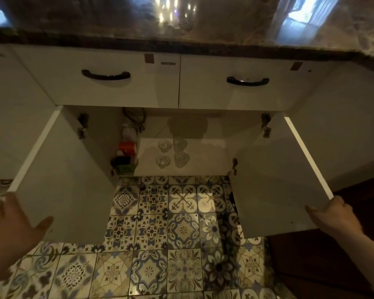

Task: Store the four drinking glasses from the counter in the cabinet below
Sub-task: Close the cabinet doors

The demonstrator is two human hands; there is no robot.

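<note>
Both white doors of the cabinet under the counter stand wide open. On the cabinet floor [205, 156] several clear drinking glasses stand in a tight block of two rows, the back row [165, 145] behind the front row [162, 162]. My left hand [13, 223] holds the outer corner of the left door [73, 190], thumb on its inner face. My right hand [333, 214] grips the outer corner of the right door [274, 180], thumb on the inner side. Neither hand holds a glass.
A red box [127, 147], a white bottle [129, 131] and a dark and green container [123, 164] crowd the cabinet's left side. Two drawers with black handles [105, 74] sit above. The glossy dark countertop [181, 43] overhangs. Patterned floor tiles [171, 223] lie between the doors.
</note>
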